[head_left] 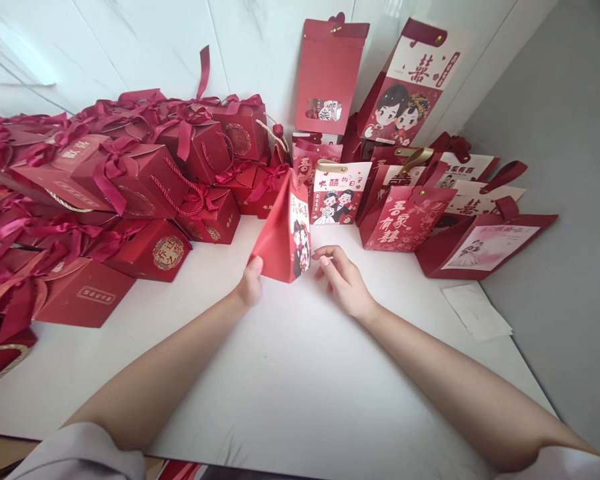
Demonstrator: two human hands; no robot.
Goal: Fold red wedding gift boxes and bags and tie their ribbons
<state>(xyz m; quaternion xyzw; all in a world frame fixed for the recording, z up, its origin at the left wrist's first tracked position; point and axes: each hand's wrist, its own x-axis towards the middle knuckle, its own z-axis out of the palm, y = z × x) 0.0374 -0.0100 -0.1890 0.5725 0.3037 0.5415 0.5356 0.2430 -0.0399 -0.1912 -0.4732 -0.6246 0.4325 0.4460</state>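
Observation:
A red paper gift box (281, 230) with a tapered top and a cartoon couple on its narrow-looking printed face stands slightly turned in the middle of the table. My left hand (251, 281) grips its lower left edge, with the fingers partly hidden behind it. Just to the right of the box is my right hand (344, 280), its fingers curled but apart, and I see nothing in it. Behind the held box stands a white-and-red gift box (341, 193) with a bride and groom printed on it.
Many red ribboned boxes (147, 252) are stacked along the left side. More tapered gift boxes (405, 219) crowd the back right, some stacked by the wall. White paper sheets (477, 312) lie near the right edge of the white table (300, 387).

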